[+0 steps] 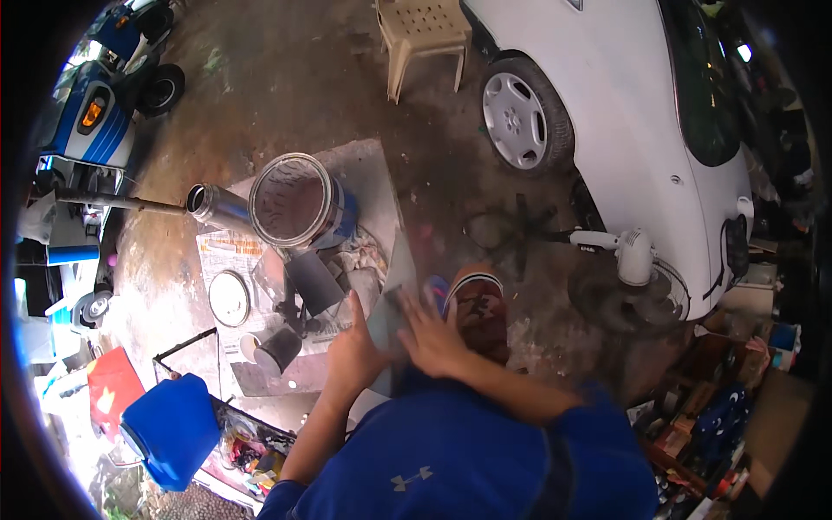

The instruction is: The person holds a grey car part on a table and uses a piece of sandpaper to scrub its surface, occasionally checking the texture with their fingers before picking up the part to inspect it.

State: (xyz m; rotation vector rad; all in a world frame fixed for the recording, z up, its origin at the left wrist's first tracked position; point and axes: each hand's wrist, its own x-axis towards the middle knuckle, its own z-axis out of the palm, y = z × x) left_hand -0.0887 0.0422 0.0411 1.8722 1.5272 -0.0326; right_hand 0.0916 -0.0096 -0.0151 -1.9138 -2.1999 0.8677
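A grey-green panel [381, 326] lies tilted in front of my body, beside the newspaper-covered board. My left hand [349, 357] grips its left edge, with the index finger stretched out and the thumb bent over the panel; the other fingers are hidden. My right hand [431, 336] lies flat against the panel's right side with its fingers extended, slightly blurred. Whether something thin is under that palm is hidden. Just beyond my left hand are a dark grey flat plate [315, 282] and crumpled rags or paper [362, 260].
A large open paint can [334, 208], a metal cylinder [227, 211], a round white lid [229, 298] and a small grey cup [279, 348] stand on the board [381, 178]. A fan [637, 258] and white car [624, 113] are right; a blue seat [178, 432] is left.
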